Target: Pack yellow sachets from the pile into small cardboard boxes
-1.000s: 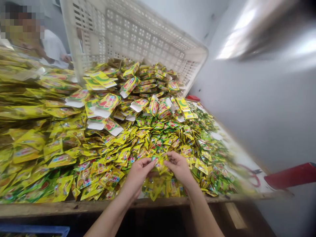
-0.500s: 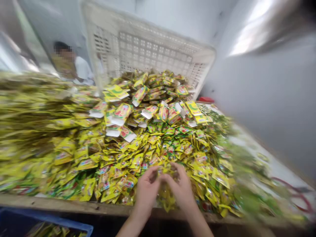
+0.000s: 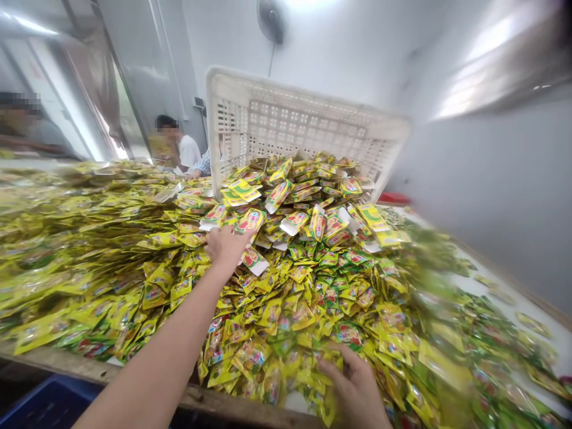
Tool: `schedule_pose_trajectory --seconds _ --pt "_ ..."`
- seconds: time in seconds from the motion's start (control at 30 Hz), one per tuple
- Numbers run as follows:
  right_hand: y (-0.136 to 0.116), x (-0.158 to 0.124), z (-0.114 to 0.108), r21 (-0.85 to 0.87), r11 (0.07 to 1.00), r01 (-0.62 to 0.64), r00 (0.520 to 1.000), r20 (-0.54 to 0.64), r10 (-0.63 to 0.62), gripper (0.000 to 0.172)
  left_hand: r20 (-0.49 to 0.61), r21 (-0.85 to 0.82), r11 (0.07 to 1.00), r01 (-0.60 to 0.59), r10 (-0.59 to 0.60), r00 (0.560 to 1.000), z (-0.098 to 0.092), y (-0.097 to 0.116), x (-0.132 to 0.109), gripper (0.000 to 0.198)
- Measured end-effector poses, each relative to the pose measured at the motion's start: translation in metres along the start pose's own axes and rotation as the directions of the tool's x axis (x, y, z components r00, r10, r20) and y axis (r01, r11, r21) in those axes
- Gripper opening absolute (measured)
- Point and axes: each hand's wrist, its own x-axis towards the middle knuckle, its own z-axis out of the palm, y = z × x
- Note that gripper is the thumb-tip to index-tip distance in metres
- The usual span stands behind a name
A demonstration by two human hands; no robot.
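Note:
A big heap of small yellow-green sachets (image 3: pixel 313 298) covers the wooden table (image 3: pixel 214 400). Flat yellow cartons (image 3: pixel 286 223) with white flaps lie on top of the heap, toward the back. My left hand (image 3: pixel 227 245) is stretched far forward, its fingers closed on one flat carton (image 3: pixel 250 221). Near the table's front edge, my right hand (image 3: pixel 355 384) lies on the heap with its fingers curled over a bunch of sachets (image 3: pixel 319 381).
A white lattice crate (image 3: pixel 308 119) stands tipped on its side behind the heap. A blue bin (image 3: pixel 44 405) sits below the table at the lower left. Other people (image 3: pixel 181 149) work at the back left. A grey wall runs along the right.
My hands have parted: the left one left the bunch of sachets and reached forward to a flat carton, while the right stayed low at the front. My view swung upward and left.

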Motion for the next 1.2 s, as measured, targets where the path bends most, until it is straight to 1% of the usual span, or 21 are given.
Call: schedule_pose_trajectory --seconds 0.03,0.1,0.13,0.2,0.23,0.3,0.33,0.37,0.4,0.43,0.53,0.6,0.67,0.8,0.9,0.97,1.0,1.07,1.13,1.17,1.2 --pt "0.003 0.000 0.001 0.036 0.999 -0.015 1.000 0.014 0.015 0.041 0.002 0.022 1.000 0.007 -0.007 1.000 0.001 0.001 0.006 0.041" --pt "0.003 -0.001 -0.002 0.087 0.996 -0.017 1.000 0.023 0.015 0.038 0.026 0.030 1.000 -0.001 0.000 1.000 -0.003 0.001 -0.001 0.037" --pt "0.000 -0.003 -0.006 0.102 0.995 -0.014 1.000 0.018 0.013 0.036 0.059 0.020 0.999 -0.027 0.026 0.998 -0.008 0.000 -0.013 0.036" --pt "-0.013 -0.006 -0.014 0.128 0.992 -0.003 1.000 -0.026 0.006 0.035 0.204 -0.016 0.992 -0.121 0.122 0.971 -0.020 -0.003 -0.051 0.035" --pt "-0.022 -0.008 -0.017 0.138 0.990 0.009 0.998 -0.061 0.000 0.036 0.355 -0.048 0.977 -0.207 0.210 0.911 -0.026 -0.005 -0.074 0.033" --pt "-0.041 -0.011 -0.021 0.147 0.988 0.054 0.992 -0.124 -0.036 0.038 0.610 -0.143 0.948 -0.286 0.311 0.728 -0.032 -0.010 -0.120 0.020" --pt "-0.050 -0.012 -0.021 0.136 0.987 0.090 0.988 -0.137 -0.071 0.039 0.696 -0.203 0.940 -0.276 0.337 0.635 -0.031 -0.013 -0.140 0.015" --pt "-0.058 -0.013 -0.020 0.112 0.984 0.141 0.983 -0.131 -0.126 0.036 0.747 -0.258 0.937 -0.234 0.347 0.567 -0.028 -0.017 -0.159 0.015" --pt "-0.064 -0.013 -0.017 0.074 0.975 0.210 0.973 -0.112 -0.201 0.032 0.775 -0.307 0.935 -0.177 0.354 0.523 -0.022 -0.020 -0.175 0.020" --pt "-0.069 -0.012 -0.014 0.028 0.955 0.294 0.953 -0.086 -0.291 0.026 0.784 -0.353 0.929 -0.112 0.359 0.506 -0.015 -0.023 -0.187 0.026" --pt "-0.072 -0.008 -0.007 -0.124 0.844 0.522 0.852 0.021 -0.523 0.013 0.775 -0.445 0.891 0.090 0.333 0.537 0.007 -0.033 -0.210 0.044" --pt "-0.067 -0.005 -0.007 -0.217 0.783 0.583 0.810 0.088 -0.579 0.013 0.775 -0.482 0.848 0.219 0.296 0.558 0.018 -0.039 -0.218 0.052" --pt "-0.061 -0.002 -0.012 -0.303 0.747 0.592 0.802 0.131 -0.583 0.014 0.798 -0.507 0.781 0.364 0.266 0.541 0.024 -0.043 -0.225 0.057" --pt "-0.065 0.000 -0.029 -0.464 0.712 0.528 0.844 0.195 -0.499 0.017 0.861 -0.486 0.648 0.586 0.239 0.450 0.029 -0.050 -0.243 0.046" --pt "-0.083 -0.004 -0.038 -0.608 0.627 0.487 0.873 0.313 -0.375 0.021 0.857 -0.503 0.628 0.594 0.273 0.437 0.031 -0.053 -0.255 0.029" --pt "-0.098 -0.007 -0.042 -0.696 0.514 0.501 0.865 0.397 -0.306 0.019 0.833 -0.535 0.650 0.540 0.299 0.465 0.031 -0.053 -0.259 0.025" --pt "-0.105 -0.008 -0.044 -0.718 0.452 0.530 0.848 0.452 -0.276 0.017 0.819 -0.549 0.674 0.495 0.313 0.481 0.030 -0.053 -0.261 0.025" --pt "-0.117 -0.012 -0.046 -0.698 0.358 0.620 0.783 0.579 -0.227 0.013 0.790 -0.568 0.731 0.380 0.354 0.500 0.027 -0.054 -0.263 0.027" --pt "-0.125 -0.015 -0.048 -0.620 0.342 0.706 0.699 0.685 -0.203 0.013 0.768 -0.580 0.760 0.293 0.390 0.508 0.023 -0.057 -0.264 0.031" --pt "-0.127 -0.016 -0.048 -0.591 0.358 0.723 0.679 0.702 -0.213 0.015 0.763 -0.586 0.760 0.281 0.401 0.507 0.022 -0.059 -0.264 0.033" --pt "-0.127 -0.017 -0.047 -0.582 0.382 0.718 0.685 0.689 -0.237 0.018 0.759 -0.596 0.750 0.289 0.407 0.509 0.020 -0.060 -0.264 0.035"
